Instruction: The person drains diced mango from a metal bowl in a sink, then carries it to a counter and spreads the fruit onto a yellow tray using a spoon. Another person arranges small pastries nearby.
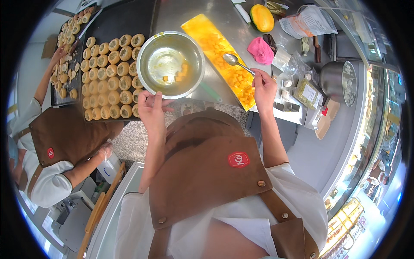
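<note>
My left hand [153, 111] grips the near rim of a stainless steel mixing bowl [194, 76], thumb over the edge. A few diced mango cubes [181, 73] and a wet smear are in the bowl. In my right hand [266, 92] is a metal spoon [242, 65], its bowl over a long yellow cake strip [195, 23]. Mango cubes [239, 81] cover the strip's middle and near end, heaped thickest close to me; the far end has no cubes. Beside the mixing bowl lies a green-handled utensil [211, 92], partly hidden under it.
Left stands a black baking tray [119, 19] with rows of hollowed pastry shells [113, 70]. A co-worker's hand [58, 53] reaches over another tray [61, 102]. A mango half [262, 17], pink cloth [260, 50], bags [309, 22] and a metal bowl [333, 79] stand right.
</note>
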A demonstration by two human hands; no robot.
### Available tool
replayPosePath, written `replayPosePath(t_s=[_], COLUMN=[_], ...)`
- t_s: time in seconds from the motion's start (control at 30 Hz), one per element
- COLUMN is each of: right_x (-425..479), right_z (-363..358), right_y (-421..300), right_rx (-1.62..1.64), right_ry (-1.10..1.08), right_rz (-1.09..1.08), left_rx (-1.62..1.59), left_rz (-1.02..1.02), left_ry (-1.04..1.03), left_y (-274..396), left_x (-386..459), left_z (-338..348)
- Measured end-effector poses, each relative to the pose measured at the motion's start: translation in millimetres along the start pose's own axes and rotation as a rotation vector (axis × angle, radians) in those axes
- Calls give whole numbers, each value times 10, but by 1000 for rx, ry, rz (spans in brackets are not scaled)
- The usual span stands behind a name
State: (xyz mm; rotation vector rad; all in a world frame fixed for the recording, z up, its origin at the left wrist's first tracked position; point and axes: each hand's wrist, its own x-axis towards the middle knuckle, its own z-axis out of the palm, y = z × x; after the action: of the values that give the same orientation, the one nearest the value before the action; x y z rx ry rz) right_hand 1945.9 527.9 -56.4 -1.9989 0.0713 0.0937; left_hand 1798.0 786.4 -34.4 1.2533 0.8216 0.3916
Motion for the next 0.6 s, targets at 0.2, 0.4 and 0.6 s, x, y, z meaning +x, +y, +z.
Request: replayPosePath(t_s=[0.2, 0.4, 0.6], right_x=[102, 114, 203], right_z=[223, 208, 286], right_y=[-142, -220, -47], right_rx=[-52, -79, -66], right_ry=[-33, 27, 8], right_rz=[-59, -73, -99], left_rx=[5, 4, -17], left_rz=[-12, -4, -3], left_ry=[18, 46, 57], left_y=[87, 92, 118], left_x=[-11, -10, -7], left_z=[11, -37, -68])
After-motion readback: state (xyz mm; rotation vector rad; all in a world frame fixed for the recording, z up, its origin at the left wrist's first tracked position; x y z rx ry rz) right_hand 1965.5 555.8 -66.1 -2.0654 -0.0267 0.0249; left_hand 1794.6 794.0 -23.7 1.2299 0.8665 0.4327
